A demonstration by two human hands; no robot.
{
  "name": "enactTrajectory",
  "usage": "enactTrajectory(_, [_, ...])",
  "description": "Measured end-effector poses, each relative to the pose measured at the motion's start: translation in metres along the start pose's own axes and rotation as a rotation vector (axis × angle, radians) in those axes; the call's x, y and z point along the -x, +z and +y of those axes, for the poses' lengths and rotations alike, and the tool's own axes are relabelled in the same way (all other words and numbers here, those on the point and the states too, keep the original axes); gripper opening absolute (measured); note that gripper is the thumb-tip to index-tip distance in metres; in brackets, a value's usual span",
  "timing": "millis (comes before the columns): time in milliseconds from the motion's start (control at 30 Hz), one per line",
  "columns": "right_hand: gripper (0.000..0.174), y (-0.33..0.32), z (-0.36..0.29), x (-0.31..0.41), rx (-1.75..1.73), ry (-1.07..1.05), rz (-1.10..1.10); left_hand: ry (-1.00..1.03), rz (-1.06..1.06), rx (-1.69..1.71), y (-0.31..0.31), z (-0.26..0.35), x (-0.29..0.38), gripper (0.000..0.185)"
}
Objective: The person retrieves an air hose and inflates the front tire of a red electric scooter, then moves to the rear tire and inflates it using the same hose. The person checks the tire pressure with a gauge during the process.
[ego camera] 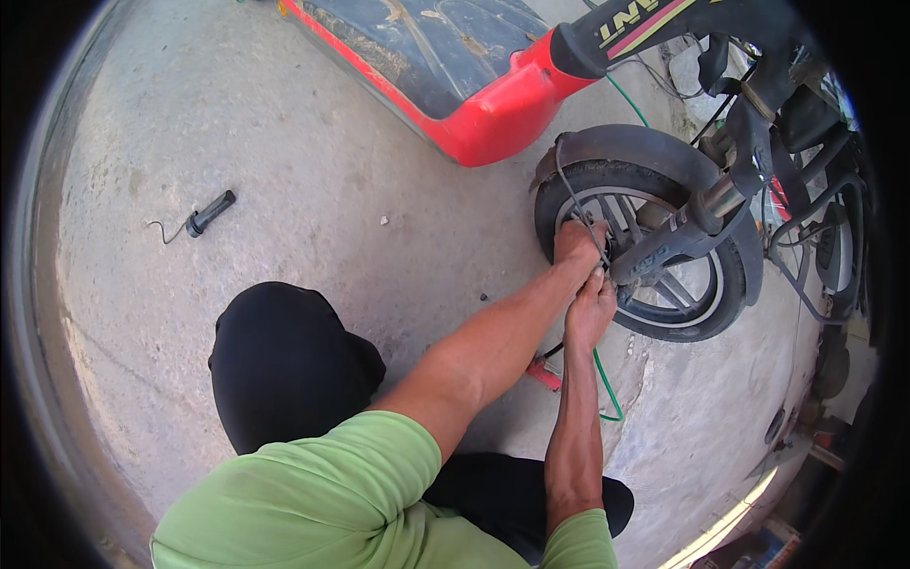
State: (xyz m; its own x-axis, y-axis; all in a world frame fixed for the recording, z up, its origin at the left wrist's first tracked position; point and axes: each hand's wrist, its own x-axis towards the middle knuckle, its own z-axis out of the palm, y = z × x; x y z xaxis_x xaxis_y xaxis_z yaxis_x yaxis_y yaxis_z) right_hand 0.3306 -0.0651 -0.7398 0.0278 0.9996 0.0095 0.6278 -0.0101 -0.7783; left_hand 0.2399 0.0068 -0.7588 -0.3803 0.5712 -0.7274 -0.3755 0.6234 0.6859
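Note:
The front wheel (686,291) of a red and black scooter lies ahead on the right, under a dark mudguard (633,142) and beside the fork leg (661,245). My left hand (579,243) reaches in at the wheel's near side, by the hub and rim; its fingertips are partly hidden. Just below it, my right hand (591,306) has thumb and fingers drawn together close to the hub. A grey cable (571,188) runs from the mudguard down past both hands. Whether either hand grips the cable or a hub part is too small to tell.
A black handlebar grip (211,213) with a thin wire lies on the concrete floor at left. Near my right forearm are a red tool (544,375) with a black hose and a green hose (608,391). The scooter's red footboard edge (498,121) is above; clutter lines the right side.

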Motion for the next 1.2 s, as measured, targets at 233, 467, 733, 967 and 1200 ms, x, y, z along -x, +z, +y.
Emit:
enactTrajectory(233, [0.045, -0.006, 0.010, -0.007, 0.105, 0.032, -0.103, -0.029, 0.045, -0.110, 0.000, 0.002, 0.009, 0.060])
enactTrajectory(467, [0.043, -0.003, 0.004, -0.008, 0.057, -0.079, -0.099, 0.082, 0.024, -0.158, 0.006, -0.019, -0.036, 0.061])
enactTrajectory(733, [0.044, -0.012, 0.005, -0.003, 0.052, 0.008, -0.089, -0.119, -0.192, 0.151, 0.026, -0.033, -0.055, 0.041])
enactTrajectory(967, [0.044, -0.009, 0.007, -0.005, 0.047, -0.031, -0.065, 0.014, -0.056, -0.001, 0.019, -0.031, -0.043, 0.051])
enactTrajectory(1200, [0.043, -0.022, 0.010, -0.003, 0.071, -0.030, -0.044, -0.032, -0.013, 0.063, 0.024, -0.021, -0.024, 0.045])
